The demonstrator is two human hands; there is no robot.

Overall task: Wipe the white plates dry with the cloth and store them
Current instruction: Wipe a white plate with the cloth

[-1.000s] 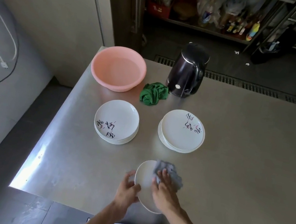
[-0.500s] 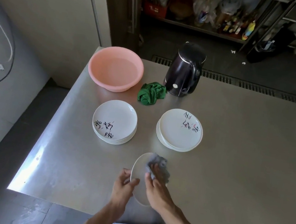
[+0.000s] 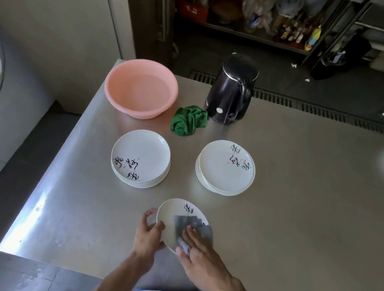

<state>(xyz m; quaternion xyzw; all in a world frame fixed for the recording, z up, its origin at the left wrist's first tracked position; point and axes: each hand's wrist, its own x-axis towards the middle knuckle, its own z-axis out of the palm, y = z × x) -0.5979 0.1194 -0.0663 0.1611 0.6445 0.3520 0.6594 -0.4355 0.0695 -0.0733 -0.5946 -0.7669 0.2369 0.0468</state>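
White plate (image 3: 173,214) tipped more face-up now, my left hand (image 3: 148,236) gripping its rim, right hand (image 3: 203,260) flat, pressing grey cloth (image 3: 194,228) down

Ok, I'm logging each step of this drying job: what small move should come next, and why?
Probably slide the grey cloth up toward the far rim of the plate. The right hand presses it flat on the near part of the face only, the black lettering beyond lies uncovered, and the left hand grips the left rim to steady it.
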